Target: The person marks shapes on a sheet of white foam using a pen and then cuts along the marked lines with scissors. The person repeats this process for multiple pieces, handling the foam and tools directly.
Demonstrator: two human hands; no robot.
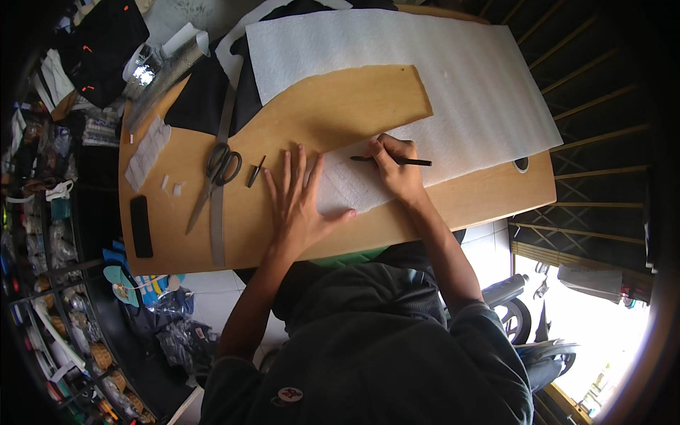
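Observation:
A large white foam sheet (489, 85) lies on the wooden table, with a wide curved piece cut out of its near left side. My right hand (398, 170) is closed around a slim black pen (414, 162), its dark tip at the sheet's narrow left end. Faint lines show on the foam below the tip. Spread flat, my left hand (296, 198) rests with its fingers on the table and the foam's edge, the thumb lying on the sheet. Left of that hand is a small black pointed piece (256, 172), its kind unclear.
Scissors with dark handles (223, 164) lie across a long metal ruler (218, 227). A black flat bar (141, 227), a crumpled pale strip (148, 154) and black fabric (202, 99) lie leftward on the table (340, 92). Packed shelves (64, 304) stand left; a folding gate (595, 170) stands right.

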